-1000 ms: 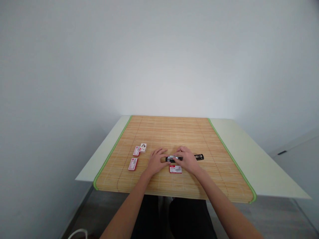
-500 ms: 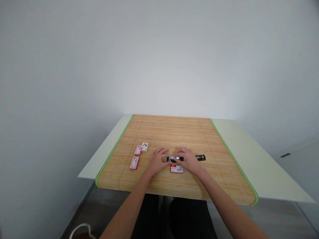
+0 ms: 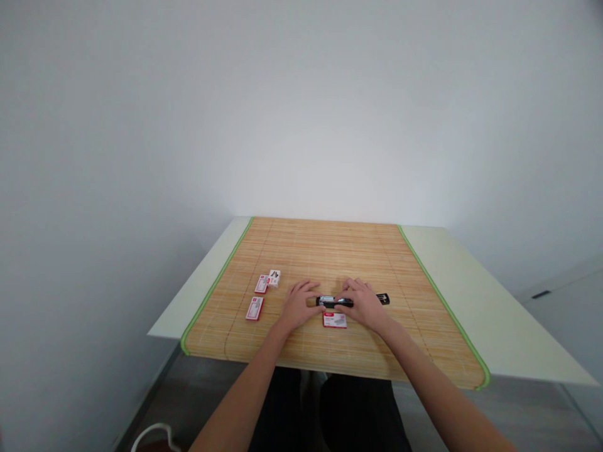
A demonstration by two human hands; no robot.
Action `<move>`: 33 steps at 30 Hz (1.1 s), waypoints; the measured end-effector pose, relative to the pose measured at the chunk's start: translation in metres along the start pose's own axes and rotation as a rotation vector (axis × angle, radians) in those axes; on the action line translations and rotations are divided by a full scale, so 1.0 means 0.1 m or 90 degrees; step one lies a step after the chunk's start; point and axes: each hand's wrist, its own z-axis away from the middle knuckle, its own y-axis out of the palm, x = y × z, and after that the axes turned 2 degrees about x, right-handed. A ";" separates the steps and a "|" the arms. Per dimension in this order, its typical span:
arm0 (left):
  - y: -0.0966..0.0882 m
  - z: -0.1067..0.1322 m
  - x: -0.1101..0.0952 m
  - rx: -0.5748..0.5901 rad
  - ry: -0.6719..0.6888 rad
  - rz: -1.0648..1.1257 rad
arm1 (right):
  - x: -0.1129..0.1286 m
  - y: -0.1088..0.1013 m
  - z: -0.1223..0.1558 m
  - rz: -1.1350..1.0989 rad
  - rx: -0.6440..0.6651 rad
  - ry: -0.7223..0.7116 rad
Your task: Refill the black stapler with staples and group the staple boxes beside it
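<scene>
A black stapler (image 3: 333, 302), spread open lengthwise, lies crosswise on the bamboo mat, its thin base sticking out on the right. My left hand (image 3: 298, 306) grips its left end between thumb and fingers. Around the middle of the stapler, my right hand (image 3: 362, 304) has thumb and fingers closed, hiding that part. Just in front of the stapler lies a red and white staple box (image 3: 335, 320). I cannot make out whether staples sit in the stapler.
Left of my hands lie a red and white box (image 3: 254, 308), another such box (image 3: 260, 284) and a small white box (image 3: 274, 279) touching it. The green-edged bamboo mat (image 3: 325, 251) covers the middle of a white table (image 3: 452, 276). A wall stands behind.
My right hand has slid a little to the right along the stapler, baring more of its middle. My left hand keeps its place.
</scene>
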 end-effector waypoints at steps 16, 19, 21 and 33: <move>-0.01 0.00 -0.03 -0.007 -0.002 -0.003 | -0.70 -0.54 0.65 -0.348 -0.052 0.257; -0.01 0.00 -0.03 -0.012 0.003 -0.001 | -0.77 -0.40 0.82 -0.549 -0.036 0.305; -0.01 0.00 -0.03 -0.014 0.005 -0.001 | -0.75 -0.27 0.83 -0.625 -0.069 0.319; -0.01 0.00 -0.03 -0.003 0.007 -0.021 | -0.02 -0.18 -0.08 -0.385 -0.064 0.129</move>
